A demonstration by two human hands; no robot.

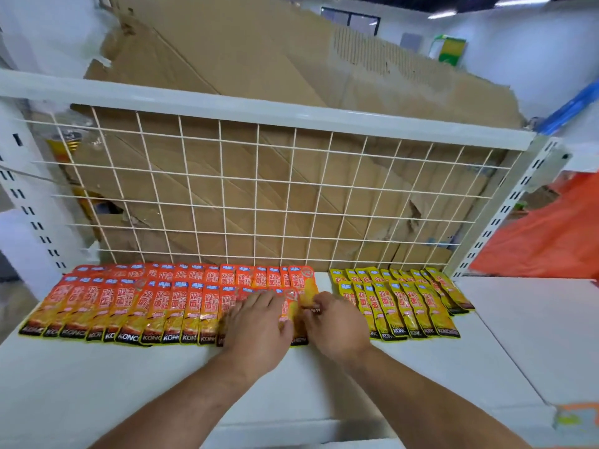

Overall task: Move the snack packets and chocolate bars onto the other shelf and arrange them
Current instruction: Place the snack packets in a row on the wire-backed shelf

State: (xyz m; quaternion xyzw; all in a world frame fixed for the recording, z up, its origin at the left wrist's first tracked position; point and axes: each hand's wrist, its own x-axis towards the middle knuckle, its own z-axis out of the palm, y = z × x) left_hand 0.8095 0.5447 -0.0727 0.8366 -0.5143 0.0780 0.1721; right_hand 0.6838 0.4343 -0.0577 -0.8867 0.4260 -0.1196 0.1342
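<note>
Packets in orange wrappers, the orange snack packets, lie at the left of the white shelf in two overlapped rows, one behind the other, each packet leaning on the next. The back row lies against a white wire grid, and flattened cardboard stands behind it. A slotted white upright rises at the far left.

At the right end of the front orange row the left hand lies flat, fingers straight and slightly spread, pressing down on the last few packets and holding none. Just beside it the right hand has bent fingers, their tips at the right edge of the last orange packet; whether they pinch it or only touch it I cannot tell.

Right of the hands, after a narrow strip of bare shelf, the yellow snack packets lie in two overlapped rows too, fanned toward the right. Beyond them an orange sheet shows past the right slotted upright
</note>
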